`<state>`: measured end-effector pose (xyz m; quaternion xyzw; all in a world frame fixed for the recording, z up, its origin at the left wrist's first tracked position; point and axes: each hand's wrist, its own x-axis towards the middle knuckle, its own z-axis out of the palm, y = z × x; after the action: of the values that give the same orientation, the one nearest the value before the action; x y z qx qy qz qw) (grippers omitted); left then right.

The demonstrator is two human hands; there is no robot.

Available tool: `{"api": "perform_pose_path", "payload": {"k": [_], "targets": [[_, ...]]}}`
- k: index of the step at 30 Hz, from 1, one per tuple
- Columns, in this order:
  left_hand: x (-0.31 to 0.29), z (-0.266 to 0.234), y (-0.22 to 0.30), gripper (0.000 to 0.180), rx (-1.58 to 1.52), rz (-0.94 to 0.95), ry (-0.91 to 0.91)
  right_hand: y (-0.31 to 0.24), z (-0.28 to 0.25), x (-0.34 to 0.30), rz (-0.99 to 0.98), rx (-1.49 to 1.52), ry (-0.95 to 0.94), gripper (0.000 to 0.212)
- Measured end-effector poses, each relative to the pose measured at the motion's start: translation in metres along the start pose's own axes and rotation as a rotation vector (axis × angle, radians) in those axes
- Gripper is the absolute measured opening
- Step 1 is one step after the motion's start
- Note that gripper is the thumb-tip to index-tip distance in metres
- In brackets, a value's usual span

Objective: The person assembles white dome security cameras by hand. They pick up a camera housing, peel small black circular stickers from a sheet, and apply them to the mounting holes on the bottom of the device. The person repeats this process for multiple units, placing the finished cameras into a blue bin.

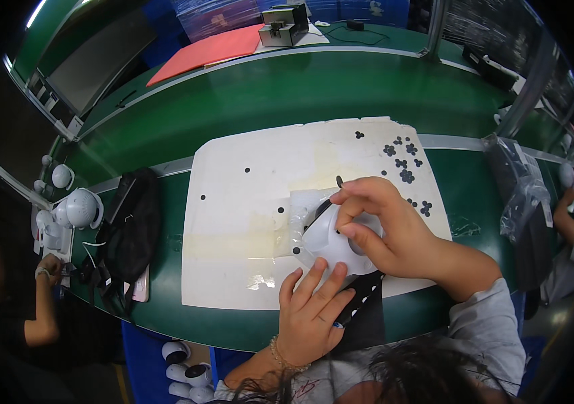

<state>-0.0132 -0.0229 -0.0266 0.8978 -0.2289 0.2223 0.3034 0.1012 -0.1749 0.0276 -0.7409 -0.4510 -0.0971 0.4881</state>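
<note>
A white rounded camera [325,237] with a dark front lies tilted over a translucent foam pad [298,210] on the white work sheet. My left hand [308,316] steadies its near side, fingers spread against the housing. Above it, my right hand [388,229] is bent, its thumb and fingers close together over the camera. At my right fingertips a small black round pad [339,182] shows on edge; how the fingers grip it is partly hidden. Beside my left hand lies a black strip with white dots [362,299], partly covered by the hand and the camera.
Black round pads in clusters [406,176] dot the right of the white sheet [223,249]. A black bag [140,215] and several white cameras [80,207] lie left; wrapped dark boxes [519,195] stand right. Co-workers' arms [46,296] show at both sides. More cameras [176,351] sit below.
</note>
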Motion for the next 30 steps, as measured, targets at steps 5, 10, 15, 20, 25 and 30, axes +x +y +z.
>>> {"api": "perform_pose_path", "payload": {"k": [5,10,15,20,25,30], "targets": [[0.001,-0.002,0.000,0.027,0.030,0.003,-0.012,-0.006,-0.002,-0.006,-0.183,-0.422,-0.020,0.038],[0.001,-0.002,-0.002,0.023,0.047,0.024,-0.017,-0.022,-0.014,-0.018,-0.131,-0.630,-0.130,0.030],[0.001,-0.003,0.000,0.022,0.011,0.011,-0.017,-0.009,-0.023,-0.041,0.022,-0.241,-0.057,0.010],[-0.001,0.005,-0.003,0.020,0.025,0.037,0.020,-0.010,-0.018,-0.048,0.131,-0.128,-0.146,0.005],[0.000,0.005,-0.002,0.020,0.023,0.035,0.029,-0.013,-0.017,-0.046,0.118,-0.170,-0.156,0.005],[0.001,0.004,-0.002,0.021,0.011,0.029,0.026,-0.014,-0.016,-0.046,0.122,-0.186,-0.152,0.006]]}}
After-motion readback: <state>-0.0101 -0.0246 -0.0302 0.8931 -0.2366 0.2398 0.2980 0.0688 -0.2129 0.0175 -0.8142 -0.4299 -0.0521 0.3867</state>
